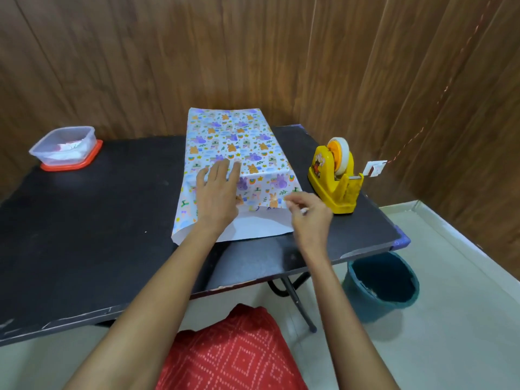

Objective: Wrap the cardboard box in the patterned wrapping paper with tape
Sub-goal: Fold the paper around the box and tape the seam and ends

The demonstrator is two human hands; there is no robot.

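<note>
The patterned wrapping paper point(233, 142) lies folded over the cardboard box, which is fully hidden beneath it, in the middle of the black table point(84, 220). My left hand point(218, 192) presses flat on the paper's overlapping flap, fingers straight. My right hand point(306, 213) hovers at the paper's right near edge, thumb and fingers pinched on what looks like a small clear piece of tape. A yellow tape dispenser point(334, 178) stands just right of the paper.
A clear plastic container point(64, 144) on a red lid sits at the table's far left. A teal bucket point(382, 285) stands on the floor below the table's right corner. Wood-panelled walls close in behind and to the right.
</note>
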